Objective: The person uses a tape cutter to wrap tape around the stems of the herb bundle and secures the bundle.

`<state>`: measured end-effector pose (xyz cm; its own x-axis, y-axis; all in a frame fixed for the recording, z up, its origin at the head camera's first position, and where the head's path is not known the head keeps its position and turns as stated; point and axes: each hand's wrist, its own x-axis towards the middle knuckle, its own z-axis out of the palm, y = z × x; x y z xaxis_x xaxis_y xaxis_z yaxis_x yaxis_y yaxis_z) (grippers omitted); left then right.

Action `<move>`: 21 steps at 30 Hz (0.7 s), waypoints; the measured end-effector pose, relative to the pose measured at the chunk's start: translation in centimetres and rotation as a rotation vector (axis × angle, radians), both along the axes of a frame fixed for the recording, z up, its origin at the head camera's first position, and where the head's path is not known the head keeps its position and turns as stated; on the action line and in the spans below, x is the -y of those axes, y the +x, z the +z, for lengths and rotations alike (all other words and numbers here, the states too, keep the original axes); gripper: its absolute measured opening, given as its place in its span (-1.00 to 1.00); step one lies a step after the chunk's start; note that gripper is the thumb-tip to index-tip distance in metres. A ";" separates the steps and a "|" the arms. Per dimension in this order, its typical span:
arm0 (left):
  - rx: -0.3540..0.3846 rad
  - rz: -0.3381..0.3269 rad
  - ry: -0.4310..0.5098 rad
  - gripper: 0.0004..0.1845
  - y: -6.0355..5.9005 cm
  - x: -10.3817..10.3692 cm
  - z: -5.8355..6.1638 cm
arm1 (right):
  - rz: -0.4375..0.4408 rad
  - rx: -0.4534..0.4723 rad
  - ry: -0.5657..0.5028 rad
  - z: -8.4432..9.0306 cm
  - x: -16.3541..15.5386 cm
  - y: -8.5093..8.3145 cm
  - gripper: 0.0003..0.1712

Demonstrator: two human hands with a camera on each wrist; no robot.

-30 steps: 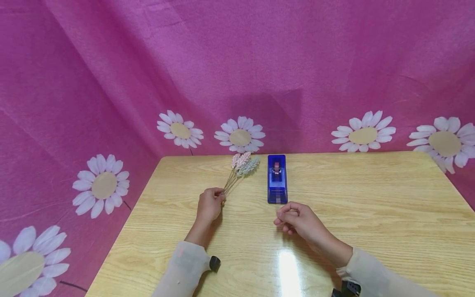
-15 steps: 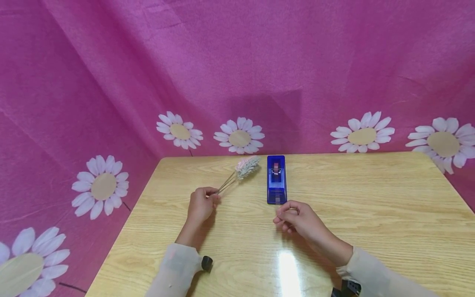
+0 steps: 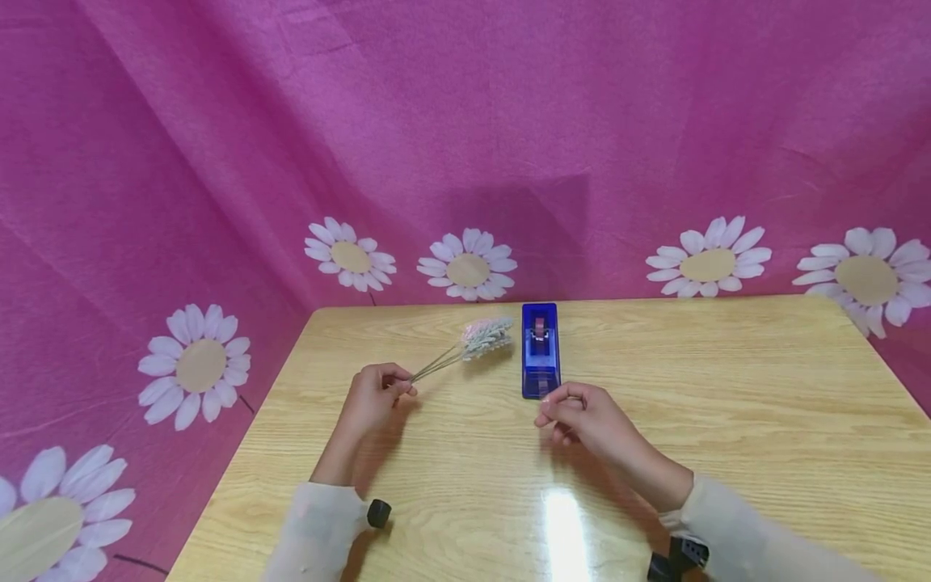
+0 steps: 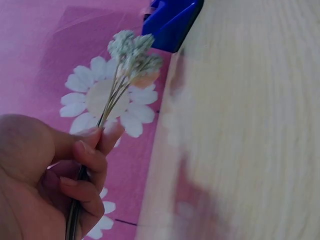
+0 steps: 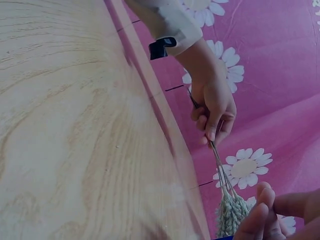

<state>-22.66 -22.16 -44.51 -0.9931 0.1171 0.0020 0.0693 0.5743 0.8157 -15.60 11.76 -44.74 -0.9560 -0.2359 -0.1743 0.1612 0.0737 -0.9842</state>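
Observation:
My left hand [image 3: 374, 396] pinches the thin stems of a small bunch of artificial flowers [image 3: 486, 338] above the left part of the table. The flower heads, pale green and pink, point right toward a blue tape dispenser [image 3: 540, 352]. Lower stem ends run down through the curled fingers in the left wrist view. Just in front of the dispenser, my right hand [image 3: 585, 416] has thumb and index fingertips pressed together on the end of its clear tape, which hardly shows. Pale green flower heads [image 5: 232, 212] appear beside the right fingertips in the right wrist view.
The wooden table [image 3: 727, 388] reaches back to a pink cloth [image 3: 618, 121] printed with white daisies. Bright glare lies on the wood between the forearms. Each sleeve carries a small black device [image 3: 378, 513] at the wrist.
My left hand has moved left and a little up, swinging the flowers from pointing up and back to pointing more to the right. My right hand has shifted slightly toward the dispenser.

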 end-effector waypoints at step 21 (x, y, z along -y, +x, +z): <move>0.073 -0.435 0.031 -0.85 1.2 3.8 3.0 | -0.026 -0.007 -0.042 2.8 -0.3 -0.8 -0.81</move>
<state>-21.43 -25.91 -41.52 -0.8491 0.5252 -0.0564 0.2405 0.4795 0.8439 -16.36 12.01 -41.97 -0.9632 -0.2178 -0.1576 0.1552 0.0284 -0.9875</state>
